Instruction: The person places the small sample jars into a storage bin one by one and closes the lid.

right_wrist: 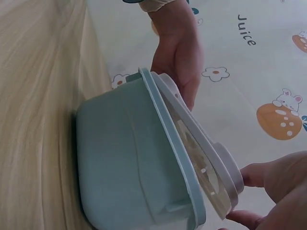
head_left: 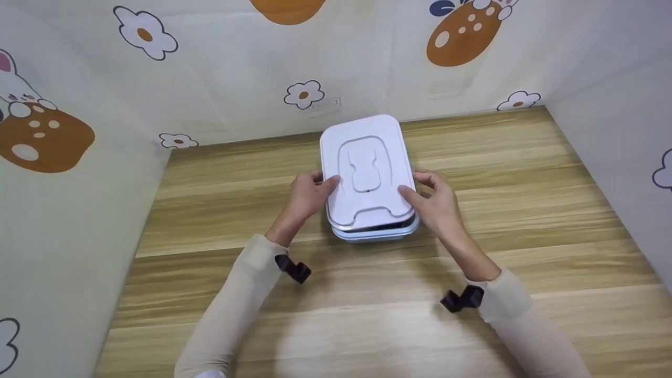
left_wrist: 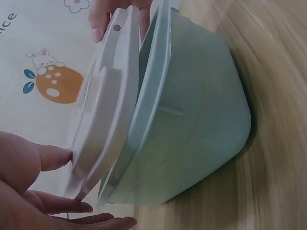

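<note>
On the wooden table (head_left: 210,210), seen from the head view, the left hand (head_left: 307,197) and right hand (head_left: 436,202) pinch the white lid (head_left: 365,170) by its sides. Both wrist views show that lid tilted, lifted at one edge above the pale green container (left_wrist: 192,120).

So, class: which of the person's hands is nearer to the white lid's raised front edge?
Neither is clearly nearer. The left hand holds the white lid at its left side, the right hand at its right; both touch it above the pale green container.
</note>
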### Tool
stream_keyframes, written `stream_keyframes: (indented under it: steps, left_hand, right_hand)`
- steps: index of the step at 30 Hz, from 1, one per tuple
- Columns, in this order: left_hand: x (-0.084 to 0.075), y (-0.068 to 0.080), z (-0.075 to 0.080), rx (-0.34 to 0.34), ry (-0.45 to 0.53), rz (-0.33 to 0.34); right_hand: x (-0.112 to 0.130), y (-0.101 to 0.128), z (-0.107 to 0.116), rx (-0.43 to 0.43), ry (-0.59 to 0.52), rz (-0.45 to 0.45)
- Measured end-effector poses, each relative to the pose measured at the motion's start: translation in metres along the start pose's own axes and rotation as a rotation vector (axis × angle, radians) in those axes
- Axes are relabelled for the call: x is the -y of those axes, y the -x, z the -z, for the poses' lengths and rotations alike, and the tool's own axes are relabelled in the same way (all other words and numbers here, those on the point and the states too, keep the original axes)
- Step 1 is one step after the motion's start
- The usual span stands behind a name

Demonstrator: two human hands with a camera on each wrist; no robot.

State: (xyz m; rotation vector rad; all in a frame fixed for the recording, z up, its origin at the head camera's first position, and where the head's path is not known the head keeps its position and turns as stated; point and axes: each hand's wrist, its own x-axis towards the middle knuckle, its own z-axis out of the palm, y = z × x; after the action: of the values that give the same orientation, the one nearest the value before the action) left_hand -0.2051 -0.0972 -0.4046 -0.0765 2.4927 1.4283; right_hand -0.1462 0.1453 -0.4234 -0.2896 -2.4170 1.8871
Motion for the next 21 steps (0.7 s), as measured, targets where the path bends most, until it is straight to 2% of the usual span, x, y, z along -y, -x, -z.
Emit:
stream_keyframes:
  steps: [7,11,15,21]
  left_hand:
    - [0.003,0.0,-0.013,0.032,-0.027,0.003]
    - [0.006,0.001,-0.016,0.012,-0.022,-0.035]
    - [0.01,0.001,-0.016,-0.016,-0.004,-0.03]
    - [0.015,0.002,-0.017,-0.016,0.008,-0.025]
  right_hand:
    - [-0.009,0.0,0.005,0.077,0.054,-0.079]
    - [-0.011,0.0,0.007,0.112,0.048,-0.056]
    - [-0.015,-0.001,0.007,0.143,0.076,-0.022]
    - [-0.018,-0.004,0.009,0.15,0.156,0.025]
